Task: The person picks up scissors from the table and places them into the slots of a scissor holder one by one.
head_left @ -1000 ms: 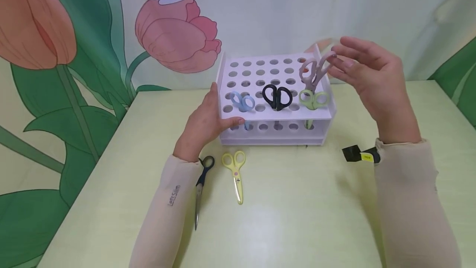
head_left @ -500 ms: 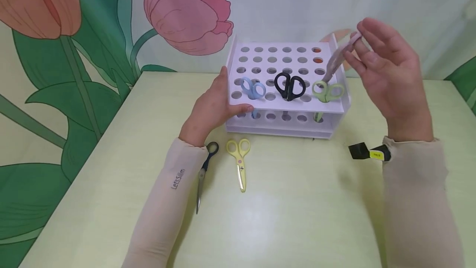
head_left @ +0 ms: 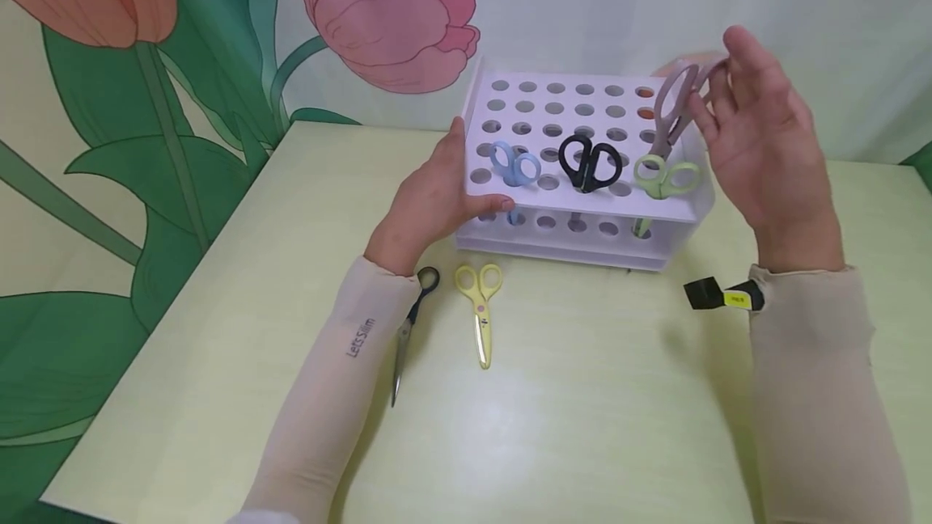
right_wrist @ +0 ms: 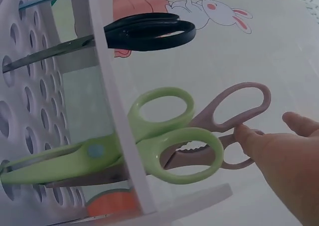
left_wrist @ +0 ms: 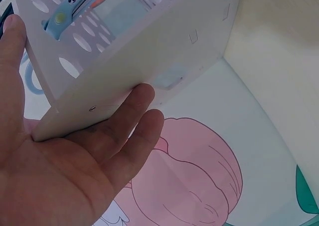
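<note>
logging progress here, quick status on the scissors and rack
Left grip holding rack by its left end. Right grip touching purple scissors at handle. Purple blades down in rack. Green scissors close in front.

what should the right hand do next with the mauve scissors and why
Probably ease the mauve scissors a little lower: their blades pass through the top board of the white rack, yet their handles stand higher than the light green pair's. The right hand has fingers at one loop, while the left hand holds the rack's end.
</note>
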Demonstrator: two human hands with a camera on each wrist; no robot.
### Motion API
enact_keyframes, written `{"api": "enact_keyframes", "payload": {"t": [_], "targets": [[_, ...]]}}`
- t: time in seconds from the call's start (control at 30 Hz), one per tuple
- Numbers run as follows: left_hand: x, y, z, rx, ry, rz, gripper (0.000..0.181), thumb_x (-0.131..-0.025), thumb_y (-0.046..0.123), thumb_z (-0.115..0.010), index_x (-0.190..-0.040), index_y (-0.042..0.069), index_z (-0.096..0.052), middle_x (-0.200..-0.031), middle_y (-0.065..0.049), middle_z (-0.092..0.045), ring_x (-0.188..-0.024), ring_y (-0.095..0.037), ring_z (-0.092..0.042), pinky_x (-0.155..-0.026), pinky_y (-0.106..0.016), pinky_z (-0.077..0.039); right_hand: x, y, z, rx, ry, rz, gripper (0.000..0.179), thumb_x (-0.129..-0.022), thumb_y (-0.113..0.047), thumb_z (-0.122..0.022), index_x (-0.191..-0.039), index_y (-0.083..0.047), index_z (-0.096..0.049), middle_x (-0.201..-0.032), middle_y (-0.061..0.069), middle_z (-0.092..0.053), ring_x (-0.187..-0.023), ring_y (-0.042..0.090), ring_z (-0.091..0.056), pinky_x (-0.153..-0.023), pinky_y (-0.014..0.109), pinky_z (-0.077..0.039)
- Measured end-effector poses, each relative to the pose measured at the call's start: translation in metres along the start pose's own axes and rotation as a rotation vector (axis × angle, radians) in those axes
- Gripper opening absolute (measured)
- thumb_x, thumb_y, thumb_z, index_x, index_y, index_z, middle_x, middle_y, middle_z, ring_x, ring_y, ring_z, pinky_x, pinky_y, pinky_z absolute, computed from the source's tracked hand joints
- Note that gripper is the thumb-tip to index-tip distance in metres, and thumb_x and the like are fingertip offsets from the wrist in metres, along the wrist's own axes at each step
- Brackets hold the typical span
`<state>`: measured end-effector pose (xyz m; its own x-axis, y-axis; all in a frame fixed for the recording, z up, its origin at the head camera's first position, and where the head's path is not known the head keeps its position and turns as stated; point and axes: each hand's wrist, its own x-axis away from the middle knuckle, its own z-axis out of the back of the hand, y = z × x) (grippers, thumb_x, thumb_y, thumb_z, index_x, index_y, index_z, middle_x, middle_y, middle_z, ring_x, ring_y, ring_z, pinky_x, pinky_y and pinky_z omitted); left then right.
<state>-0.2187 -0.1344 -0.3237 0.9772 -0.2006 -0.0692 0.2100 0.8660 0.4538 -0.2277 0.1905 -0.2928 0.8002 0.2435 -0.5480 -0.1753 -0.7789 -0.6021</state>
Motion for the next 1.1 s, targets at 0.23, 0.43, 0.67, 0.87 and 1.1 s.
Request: {"api": "enact_keyframes", "payload": {"t": [0.23, 0.43, 0.67, 0.87, 1.1], "targets": [[-0.002, 0.001, 0.002, 0.001, -0.003, 0.026, 0.129, -0.081, 0.057, -0.079, -0.160, 0.002, 0.007, -0.161, -0.014, -0.026, -0.120, -0.024, -0.050, -0.099, -0.038, -0.045, -0.004, -0.006, 0.009, 0.506, 0.058, -0.241, 0.054, -0.105, -0.037, -0.052, -0.152, -0.012, -0.043, -0.167, 0.005, -0.015, -0.153, 0.015, -0.006, -0.120, 0.031, -0.010], [-0.004, 0.004, 0.002, 0.011, -0.002, 0.017, 0.130, -0.081, 0.057, -0.079, -0.160, 0.002, 0.007, -0.160, -0.014, -0.028, -0.116, -0.023, -0.050, -0.096, -0.039, -0.046, -0.006, -0.013, 0.006, 0.756, 0.216, -0.172, 0.038, -0.108, -0.030, -0.046, -0.143, -0.017, -0.053, -0.161, 0.002, -0.029, -0.152, 0.018, -0.017, -0.118, 0.038, -0.022], [-0.001, 0.001, -0.003, 0.003, -0.022, 0.043, 0.131, -0.080, 0.057, -0.080, -0.160, 0.002, 0.008, -0.160, -0.015, -0.028, -0.114, -0.024, -0.052, -0.095, -0.039, -0.048, -0.009, -0.008, 0.003, 1.084, 0.123, -0.053, 0.042, -0.108, -0.032, -0.049, -0.147, -0.019, -0.055, -0.166, -0.005, -0.024, -0.151, 0.010, -0.014, -0.120, 0.034, -0.006], [0.001, 0.000, -0.010, 0.017, -0.028, 0.030, 0.131, -0.080, 0.057, -0.080, -0.160, 0.002, 0.007, -0.158, -0.015, -0.030, -0.112, -0.024, -0.052, -0.094, -0.040, -0.048, -0.016, -0.006, 0.003, 1.370, 0.024, -0.223, 0.051, -0.107, -0.025, -0.049, -0.157, -0.030, -0.040, -0.164, -0.004, -0.028, -0.149, 0.001, 0.003, -0.117, 0.050, 0.006], [0.000, 0.000, -0.004, -0.001, -0.002, 0.025, 0.131, -0.080, 0.058, -0.080, -0.160, 0.002, 0.006, -0.159, -0.015, -0.028, -0.114, -0.025, -0.052, -0.095, -0.041, -0.047, -0.025, -0.007, -0.002, 1.678, -0.078, 0.005, 0.052, -0.098, 0.004, -0.056, -0.148, -0.011, -0.052, -0.130, 0.020, -0.061, -0.147, 0.030, -0.027, -0.116, 0.057, -0.021]]}}
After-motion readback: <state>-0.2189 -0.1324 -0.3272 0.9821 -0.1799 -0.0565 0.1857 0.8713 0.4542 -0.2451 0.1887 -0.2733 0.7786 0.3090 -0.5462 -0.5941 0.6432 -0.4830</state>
